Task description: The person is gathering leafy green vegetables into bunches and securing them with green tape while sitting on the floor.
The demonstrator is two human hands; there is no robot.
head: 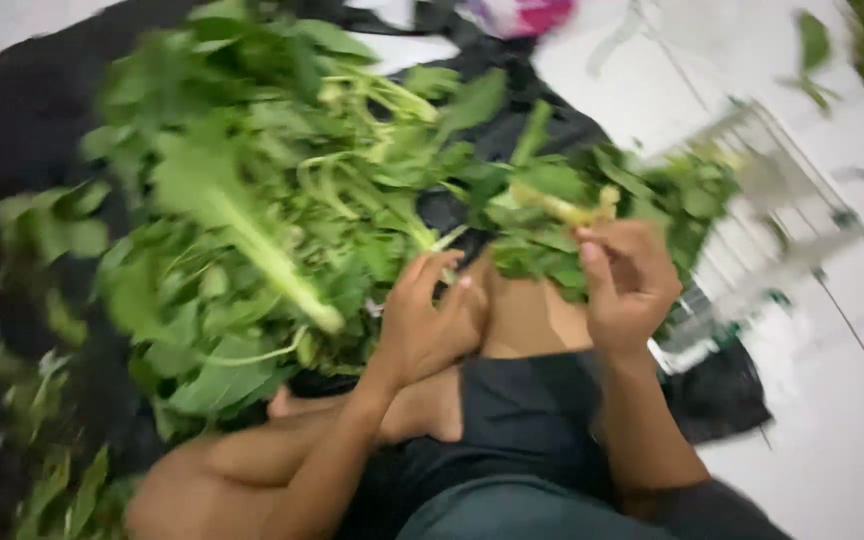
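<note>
Greens (252,200) lay in a big loose heap across a black sheet (22,110) on the floor, filling the left and middle of the head view. They were leafy stalks with pale green stems, one thick stem (282,275) running down through the pile toward the person's left hand (427,320). More leaves (52,480) trailed down the left edge of the sheet.

The left hand sat at the lower right edge of the heap, fingers curled and pinched together around thin stems there; blur hid exactly how many it held. The right hand (627,280) was just to the right, near the left one but apart from it, closed on a sprig (572,205) whose pale stalk stuck up above the thumb, with dark leaves (542,255) bunched below and behind the fingers.

Both forearms came up from the bottom of the frame over the person's bare knees and dark shorts (512,420). Beside the right hand, farther right, a pale slatted basket (772,200) stood tilted on the white tiled floor (832,430), with some greens inside it at its left end. A few stray leaves (812,45) lay on the tiles near the top right corner, and a pink and white object (522,15) showed at the top edge, too blurred to identify.
</note>
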